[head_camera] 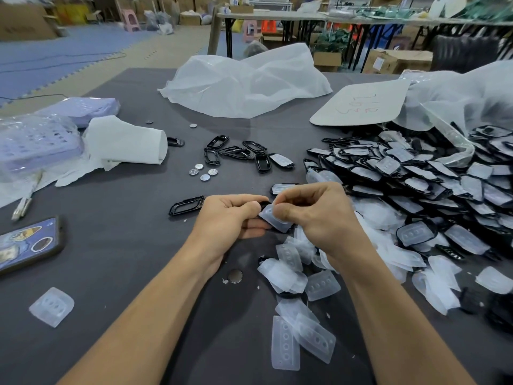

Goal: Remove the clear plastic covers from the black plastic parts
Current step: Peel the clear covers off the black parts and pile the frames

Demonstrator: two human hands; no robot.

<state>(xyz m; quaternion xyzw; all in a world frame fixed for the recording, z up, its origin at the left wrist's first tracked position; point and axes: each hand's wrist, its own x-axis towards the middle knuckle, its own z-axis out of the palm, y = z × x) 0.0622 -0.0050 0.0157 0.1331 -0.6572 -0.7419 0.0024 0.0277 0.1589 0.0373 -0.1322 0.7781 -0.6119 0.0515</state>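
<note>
Here, a phone [27, 243] lies far left on the gray table [125, 273]. A bare black frame [186, 206] lies just beside the left hand [230, 218]. That hand's fingers curl tight round a black part [265, 203]. The right hand [313, 215] pinches the clear cover [273, 219] on it between thumb and fingers. Loose covers [286, 273] lie below, and a big heap of covered parts [430, 176] sits to the right.

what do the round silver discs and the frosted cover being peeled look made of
Round silver discs: probably metal; bright, reflective faces. Frosted clear cover pinched by the right hand: thin plastic, possibly silicone; milky, translucent, dull surface.
</note>
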